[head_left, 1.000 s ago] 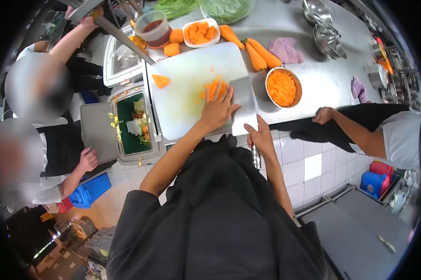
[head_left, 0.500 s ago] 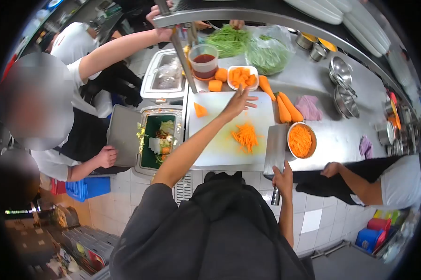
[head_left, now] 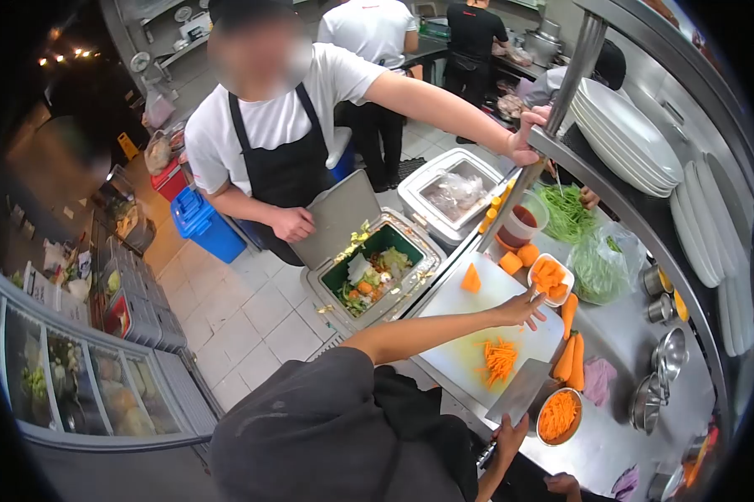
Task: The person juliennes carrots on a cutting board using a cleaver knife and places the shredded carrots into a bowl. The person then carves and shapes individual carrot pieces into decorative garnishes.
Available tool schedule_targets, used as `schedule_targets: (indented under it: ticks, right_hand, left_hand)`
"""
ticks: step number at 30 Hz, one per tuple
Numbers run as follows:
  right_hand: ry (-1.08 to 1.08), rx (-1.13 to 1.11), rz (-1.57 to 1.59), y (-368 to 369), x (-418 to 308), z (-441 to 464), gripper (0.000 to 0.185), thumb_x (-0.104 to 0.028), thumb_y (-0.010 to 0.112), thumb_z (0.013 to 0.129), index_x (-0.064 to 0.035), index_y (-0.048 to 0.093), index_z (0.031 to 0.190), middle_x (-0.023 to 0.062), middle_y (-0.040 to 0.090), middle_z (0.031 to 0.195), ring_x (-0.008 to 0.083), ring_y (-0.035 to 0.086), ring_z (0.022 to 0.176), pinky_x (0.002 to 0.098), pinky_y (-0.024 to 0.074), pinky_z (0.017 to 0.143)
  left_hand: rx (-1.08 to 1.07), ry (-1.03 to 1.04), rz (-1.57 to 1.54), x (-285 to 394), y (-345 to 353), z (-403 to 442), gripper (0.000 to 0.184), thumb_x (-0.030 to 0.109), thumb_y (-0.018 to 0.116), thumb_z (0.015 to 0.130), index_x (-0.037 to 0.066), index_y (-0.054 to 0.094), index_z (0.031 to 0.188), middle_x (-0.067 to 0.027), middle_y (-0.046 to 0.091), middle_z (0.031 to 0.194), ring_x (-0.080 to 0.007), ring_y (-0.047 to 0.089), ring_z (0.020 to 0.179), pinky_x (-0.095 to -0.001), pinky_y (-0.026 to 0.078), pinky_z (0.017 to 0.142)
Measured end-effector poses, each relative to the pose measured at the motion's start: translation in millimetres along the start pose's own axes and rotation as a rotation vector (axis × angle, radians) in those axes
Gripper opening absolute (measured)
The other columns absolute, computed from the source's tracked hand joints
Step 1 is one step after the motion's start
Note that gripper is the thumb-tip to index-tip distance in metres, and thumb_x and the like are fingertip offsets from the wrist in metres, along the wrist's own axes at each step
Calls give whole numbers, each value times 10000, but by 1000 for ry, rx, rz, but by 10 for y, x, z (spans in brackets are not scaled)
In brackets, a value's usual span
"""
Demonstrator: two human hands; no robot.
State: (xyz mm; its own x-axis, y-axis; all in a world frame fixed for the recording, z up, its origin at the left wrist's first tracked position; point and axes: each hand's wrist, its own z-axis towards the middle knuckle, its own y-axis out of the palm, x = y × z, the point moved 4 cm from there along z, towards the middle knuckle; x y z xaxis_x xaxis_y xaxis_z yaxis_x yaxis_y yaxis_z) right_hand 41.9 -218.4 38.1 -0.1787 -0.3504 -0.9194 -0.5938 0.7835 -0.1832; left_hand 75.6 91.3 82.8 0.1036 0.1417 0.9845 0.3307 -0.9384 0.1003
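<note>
My left hand (head_left: 521, 309) is over the far edge of the white cutting board (head_left: 444, 306), fingers spread beside the square white container of carrot chunks (head_left: 549, 273); nothing shows in its grasp. In my right hand (head_left: 508, 437) is the handle of a broad cleaver (head_left: 521, 390), its blade over the board's near right corner. A pile of carrot shreds (head_left: 500, 360) lies on the board, with a carrot wedge (head_left: 471, 279) near its far left edge. Close to the blade stands a round metal bowl of shredded carrot (head_left: 558, 417). Whole carrots (head_left: 564, 360) lie right of the board.
Across an open waste bin (head_left: 431, 258) stands a person in a black apron (head_left: 283, 134), one hand on the metal shelf post. Plates (head_left: 623, 138) sit on the overhead shelf. Bagged greens (head_left: 603, 266), metal bowls (head_left: 669, 355) and a pink cloth (head_left: 598, 381) are on the counter.
The view has swung left. My left hand has gone from the shreds to the container of carrot chunks. The cleaver, still in my right hand, has moved off the shreds towards the bowl.
</note>
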Motion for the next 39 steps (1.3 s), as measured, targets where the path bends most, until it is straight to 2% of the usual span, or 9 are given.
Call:
schedule_targets:
  ticks: [4, 6, 7, 9, 13, 31, 34, 37, 39]
  right_hand:
    - [-14, -8, 18, -36, 110, 84, 304, -42, 573, 919, -1, 438, 1188, 63, 520, 658, 113, 441, 348, 273, 356, 303]
    - [-12, 5, 30, -59, 162, 95, 321, -43, 575, 917, 3, 436, 1202, 68, 528, 670, 114, 442, 348, 272, 357, 303]
    - [-31, -11, 35, -70, 192, 104, 346, -46, 578, 916, 7, 429, 1223, 71, 530, 674, 116, 442, 348, 273, 358, 304]
    - [-51, -26, 45, -104, 226, 129, 371, -49, 581, 914, 12, 422, 1244, 73, 533, 679, 118, 441, 348, 274, 359, 304]
    - [13, -4, 12, -121, 248, 80, 359, -44, 581, 912, 18, 419, 1226, 84, 544, 721, 121, 438, 352, 274, 362, 312]
    - [13, 11, 10, -83, 221, -2, 324, -41, 574, 919, -11, 427, 1206, 41, 493, 630, 108, 434, 356, 270, 358, 316]
    - [7, -26, 5, -93, 372, 127, 422, -50, 588, 914, -2, 400, 1289, 63, 528, 691, 110, 445, 377, 274, 360, 327]
    - [76, 133, -53, -106, 324, -1, 459, -58, 595, 892, -7, 419, 1313, 89, 583, 776, 115, 488, 435, 276, 380, 361]
    - [3, -15, -46, -141, 201, -159, 441, -48, 564, 883, -16, 458, 1310, 76, 622, 847, 109, 521, 510, 274, 417, 426]
  left_hand:
    - [68, -16, 16, 70, -20, -74, 922, 635, 319, 981, 0, -82, 1516, -165, 720, 885, -214, 715, 703, -306, 545, 672]
    - [79, -57, 94, 109, -41, -116, 876, 690, 280, 958, -57, 390, 1403, -140, 629, 582, -217, 675, 543, -300, 539, 644]
    - [79, -56, 95, 145, -36, -123, 876, 690, 280, 958, -57, 390, 1403, -140, 629, 582, -217, 675, 543, -300, 539, 644]
    - [111, -115, 136, 209, -25, -134, 973, 821, 192, 868, -12, 692, 913, -79, 477, 449, -210, 623, 438, -290, 512, 558]
    - [224, -113, 190, 317, -9, -186, 1054, 880, 115, 808, 3, 685, 683, -55, 427, 437, -208, 614, 429, -293, 508, 555]
    - [250, -126, 207, 343, -15, -135, 1065, 868, 71, 816, -31, 638, 750, -83, 467, 432, -212, 666, 520, -309, 507, 659]
    - [122, -191, 247, 355, -14, -126, 1091, 863, 104, 826, -74, 652, 929, -88, 500, 462, -223, 702, 667, -326, 510, 712]
    - [12, 11, 483, 801, 297, -417, 975, 784, 308, 882, 42, 248, 1512, -99, 642, 663, -268, 650, 1015, -387, 451, 933]
    - [64, 708, 519, 1378, 607, -879, 869, 603, 658, 817, 100, 365, 1462, -139, 664, 971, -330, 628, 912, -429, 443, 926]
